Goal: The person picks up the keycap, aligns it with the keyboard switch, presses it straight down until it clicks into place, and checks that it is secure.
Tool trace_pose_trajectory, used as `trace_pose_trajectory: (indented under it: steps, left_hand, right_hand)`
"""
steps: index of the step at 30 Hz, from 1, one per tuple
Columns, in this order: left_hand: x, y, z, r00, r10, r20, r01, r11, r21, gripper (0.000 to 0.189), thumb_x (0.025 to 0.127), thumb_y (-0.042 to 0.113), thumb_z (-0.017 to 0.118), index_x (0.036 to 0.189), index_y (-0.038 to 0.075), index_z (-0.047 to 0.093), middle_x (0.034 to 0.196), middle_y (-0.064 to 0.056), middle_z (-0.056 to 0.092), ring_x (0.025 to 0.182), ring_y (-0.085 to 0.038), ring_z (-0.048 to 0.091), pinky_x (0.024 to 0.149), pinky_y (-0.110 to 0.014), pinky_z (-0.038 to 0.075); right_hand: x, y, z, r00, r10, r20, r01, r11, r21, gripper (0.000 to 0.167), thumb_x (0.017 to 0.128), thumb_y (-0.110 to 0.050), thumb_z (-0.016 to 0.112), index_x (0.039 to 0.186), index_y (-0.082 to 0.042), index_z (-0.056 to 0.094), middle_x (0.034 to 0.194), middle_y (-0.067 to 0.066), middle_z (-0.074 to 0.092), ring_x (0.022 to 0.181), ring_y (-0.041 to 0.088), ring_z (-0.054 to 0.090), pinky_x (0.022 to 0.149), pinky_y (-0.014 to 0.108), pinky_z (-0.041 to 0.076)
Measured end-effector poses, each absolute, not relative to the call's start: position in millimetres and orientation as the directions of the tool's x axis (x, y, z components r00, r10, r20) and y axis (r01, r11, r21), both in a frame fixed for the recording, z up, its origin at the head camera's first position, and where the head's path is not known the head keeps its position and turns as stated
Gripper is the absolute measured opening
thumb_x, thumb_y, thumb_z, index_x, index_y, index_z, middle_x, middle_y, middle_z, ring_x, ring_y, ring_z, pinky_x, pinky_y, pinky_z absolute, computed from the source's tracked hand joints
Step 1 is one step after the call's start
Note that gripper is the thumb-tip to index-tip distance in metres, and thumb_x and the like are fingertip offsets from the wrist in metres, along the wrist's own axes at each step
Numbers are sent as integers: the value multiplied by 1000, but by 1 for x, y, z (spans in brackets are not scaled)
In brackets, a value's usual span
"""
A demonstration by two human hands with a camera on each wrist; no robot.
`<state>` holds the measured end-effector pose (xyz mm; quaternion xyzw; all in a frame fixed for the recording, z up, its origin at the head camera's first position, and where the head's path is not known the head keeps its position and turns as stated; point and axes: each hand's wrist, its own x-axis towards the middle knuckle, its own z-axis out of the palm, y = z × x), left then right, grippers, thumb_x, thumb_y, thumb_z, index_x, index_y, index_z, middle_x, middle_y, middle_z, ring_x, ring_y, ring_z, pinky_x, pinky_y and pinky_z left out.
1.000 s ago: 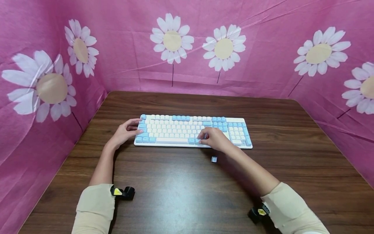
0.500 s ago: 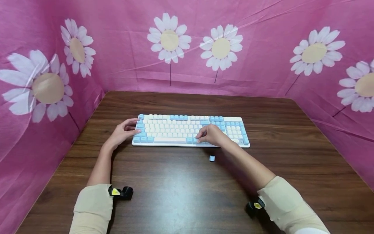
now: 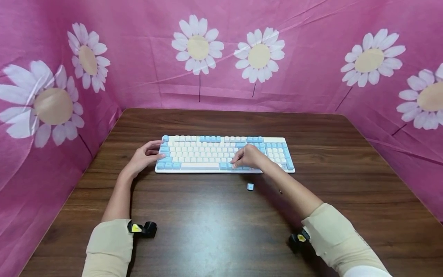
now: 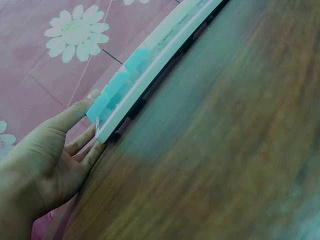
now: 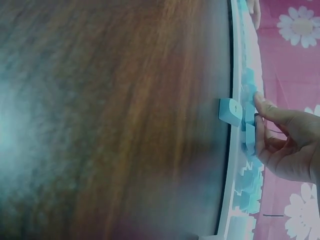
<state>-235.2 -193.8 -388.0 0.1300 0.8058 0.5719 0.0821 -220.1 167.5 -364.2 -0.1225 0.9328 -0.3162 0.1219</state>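
Observation:
A white keyboard with white and light-blue keys lies across the table. My left hand holds its left end; in the left wrist view the thumb is on top of the blue corner keys and the other fingers are at the side edge. The right hand is over the lower right part of the keys, its thumb and forefinger pinching at a blue keycap in the bottom row, partly hidden by the fingertips. One loose light-blue keycap lies on the table in front of the keyboard.
The brown wood-grain table extends around the keyboard. Pink cloth printed with white daisies hangs behind it and on both sides. A black wrist camera is strapped at the left sleeve, another wrist camera at the right.
The whole head view has shifted slightly, so everything appears a little farther left. The right hand's thumb and forefinger have drawn closer together at the bottom-row key. The left hand keeps its hold.

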Motion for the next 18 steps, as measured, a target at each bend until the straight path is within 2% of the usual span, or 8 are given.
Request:
trace_pose_trajectory:
  steps: [9,18]
  left_hand:
    - [-236,-194,-387,-954,299,20,115,304,946,54,87,8,63,134,-3,39,135,-24,37,114,-38,41,83,-27,38]
    - [-237,-194,-389,-951,308,15,115,309,944,54,87,7,63,134,-3,39,135,-24,37,114,-39,41,86,-34,38]
  right_hand:
    - [-221,164,-363,-932,-348,-103,-239,801,-549,7,71,-9,80,73,-6,74,71,-2,68,67,11,54,63,27,44]
    - [-222,171,-369,-920,-371,-127,-223,761,-610,7,74,-13,77,76,-7,73,75,-2,68,65,10,51,61,27,42]
